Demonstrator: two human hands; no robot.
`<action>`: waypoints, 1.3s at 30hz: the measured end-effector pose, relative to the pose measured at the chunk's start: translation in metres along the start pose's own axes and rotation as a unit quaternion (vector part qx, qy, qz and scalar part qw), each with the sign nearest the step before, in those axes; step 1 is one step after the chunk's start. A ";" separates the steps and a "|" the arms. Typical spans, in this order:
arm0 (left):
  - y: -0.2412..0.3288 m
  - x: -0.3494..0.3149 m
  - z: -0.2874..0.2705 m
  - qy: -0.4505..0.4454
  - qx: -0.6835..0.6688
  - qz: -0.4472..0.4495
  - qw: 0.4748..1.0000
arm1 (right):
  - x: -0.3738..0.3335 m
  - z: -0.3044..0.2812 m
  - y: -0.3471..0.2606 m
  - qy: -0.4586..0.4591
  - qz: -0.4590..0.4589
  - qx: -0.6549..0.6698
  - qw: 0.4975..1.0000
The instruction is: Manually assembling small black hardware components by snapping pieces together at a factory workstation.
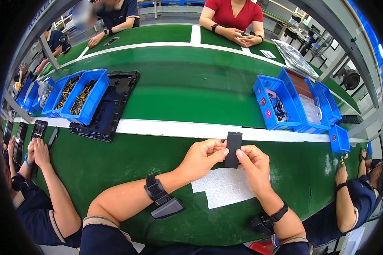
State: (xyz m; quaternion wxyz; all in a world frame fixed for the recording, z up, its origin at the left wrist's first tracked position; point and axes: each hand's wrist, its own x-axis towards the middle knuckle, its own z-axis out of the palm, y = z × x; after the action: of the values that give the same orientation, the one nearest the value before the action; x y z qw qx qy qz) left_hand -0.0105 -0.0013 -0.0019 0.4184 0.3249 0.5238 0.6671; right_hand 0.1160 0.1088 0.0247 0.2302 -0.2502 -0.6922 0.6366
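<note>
A slim black rectangular block [233, 143] stands upright between my two hands, above the green tabletop. My left hand [203, 158] is closed on its left edge, with the thumb flat against the front face. On the opposite edge, my right hand [255, 165] pinches it, thumb also on the front. What the block is, I cannot tell, and its back is hidden. Just below it lie overlapping white foam sheets [225, 191] on the table. Each of my wrists wears a black strap with a small device.
At the left stand blue bins [92, 93] of yellow-and-black parts, beside a black moulded tray [108, 108]. More blue bins [279, 104] hold small parts at the right, with a small blue bin [339, 139] nearer. Co-workers sit on both sides and across the green bench [170, 85].
</note>
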 end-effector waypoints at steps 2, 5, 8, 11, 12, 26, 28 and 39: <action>0.000 0.000 0.000 -0.003 0.002 -0.002 1.000 | 0.000 0.000 -0.001 -0.006 -0.008 -0.013 1.000; 0.000 0.000 0.001 -0.007 0.005 -0.005 1.000 | 0.002 -0.004 0.001 -0.015 0.012 -0.037 0.999; 0.000 0.000 0.002 -0.008 0.010 -0.007 1.000 | 0.002 -0.005 0.002 -0.033 0.039 -0.052 0.997; 0.000 -0.001 0.002 -0.013 -0.018 0.001 1.000 | 0.001 -0.005 -0.003 -0.058 0.069 -0.015 0.996; 0.000 -0.002 0.002 -0.020 -0.048 0.006 0.999 | 0.001 -0.005 -0.002 -0.058 0.069 -0.015 0.996; 0.004 0.000 0.000 -0.012 -0.110 -0.010 0.994 | 0.000 -0.004 0.005 -0.186 0.169 0.126 0.960; 0.005 0.000 0.001 0.010 -0.105 0.003 0.994 | 0.002 -0.005 0.007 -0.116 0.100 0.076 0.985; 0.000 -0.001 0.001 0.015 -0.069 0.005 0.998 | -0.004 -0.001 0.006 -0.081 0.043 -0.021 0.996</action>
State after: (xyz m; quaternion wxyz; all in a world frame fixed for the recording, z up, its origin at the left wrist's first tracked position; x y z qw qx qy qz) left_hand -0.0090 -0.0016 -0.0012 0.4285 0.2883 0.4809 0.7085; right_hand 0.1196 0.1074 0.0192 0.1404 -0.2324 -0.7104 0.6493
